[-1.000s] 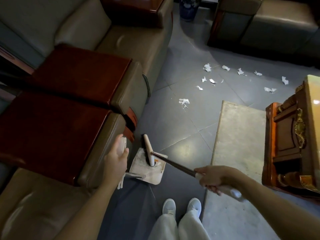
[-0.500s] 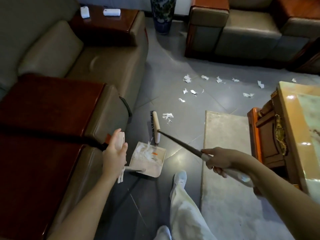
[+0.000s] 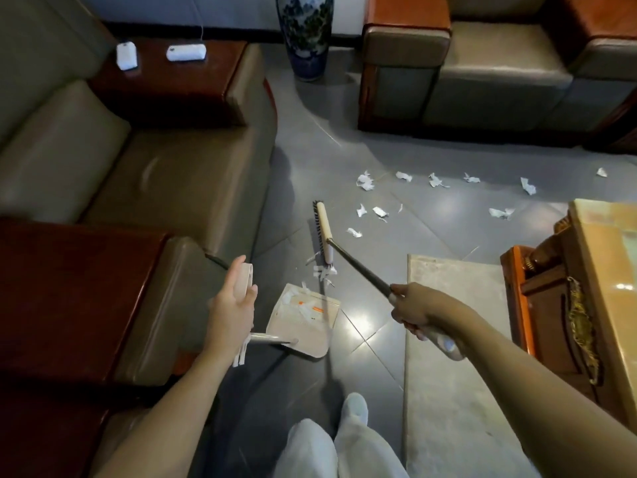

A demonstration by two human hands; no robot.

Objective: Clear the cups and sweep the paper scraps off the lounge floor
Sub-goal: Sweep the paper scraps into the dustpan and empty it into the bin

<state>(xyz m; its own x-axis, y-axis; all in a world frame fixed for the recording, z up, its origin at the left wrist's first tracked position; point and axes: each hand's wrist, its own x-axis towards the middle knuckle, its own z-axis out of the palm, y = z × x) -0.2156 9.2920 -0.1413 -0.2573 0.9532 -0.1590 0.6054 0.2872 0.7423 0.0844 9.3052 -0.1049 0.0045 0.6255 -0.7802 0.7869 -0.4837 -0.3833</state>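
Paper scraps (image 3: 365,181) lie scattered on the grey tile floor (image 3: 431,229) beyond the broom head (image 3: 323,232), with a small cluster (image 3: 324,272) touching its near end and more already inside the dustpan (image 3: 303,322). We note the left hand (image 3: 231,312) wrapped around the upright pale dustpan handle (image 3: 243,281), forearm reaching forward beside the sofa armrest (image 3: 155,305); the pan sits flat on the floor, its mouth facing the broom. The right hand (image 3: 418,310) is clenched on the broom handle (image 3: 358,265) near its pale grip end, arm extended, the shaft slanting down and away to the head, which rests on the tiles. Compared with half a second ago, the broom head is farther out from the dustpan and closer to the scattered scraps, and the view has tilted up so that a blue-and-white vase (image 3: 305,36) and the far sofa (image 3: 482,63) show more fully. Room to move: open tiles stretch from the broom head to the far sofa; the near sofa bounds the dustpan's left, a pale rug (image 3: 455,357) edge runs just right of the pan, and a carved wooden table (image 3: 586,305) stands beyond the rug.
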